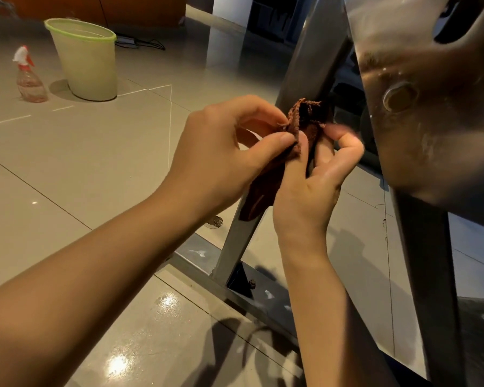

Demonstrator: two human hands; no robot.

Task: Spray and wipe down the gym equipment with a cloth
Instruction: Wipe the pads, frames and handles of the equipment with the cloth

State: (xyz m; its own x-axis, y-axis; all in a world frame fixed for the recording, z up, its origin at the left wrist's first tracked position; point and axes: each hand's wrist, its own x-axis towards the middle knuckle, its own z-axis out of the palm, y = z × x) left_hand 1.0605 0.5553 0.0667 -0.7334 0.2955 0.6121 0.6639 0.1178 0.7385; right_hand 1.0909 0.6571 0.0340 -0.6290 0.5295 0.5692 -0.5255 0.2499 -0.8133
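Brown cloth, frayed and bunched, pinched between both hands just in front of a slanted grey metal frame bar of the gym equipment. Left hand clamped on the cloth's upper edge by thumb and forefinger; right hand curled round its other side, a fold hanging below. Spray bottle with red-and-white trigger standing on the tiled floor beside a pale green-rimmed bucket, well apart from the hands. No readable writing anywhere.

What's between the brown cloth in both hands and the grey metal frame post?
Nothing visible. The brown cloth, pinched by left hand and right hand, is right in front of the grey metal frame post.
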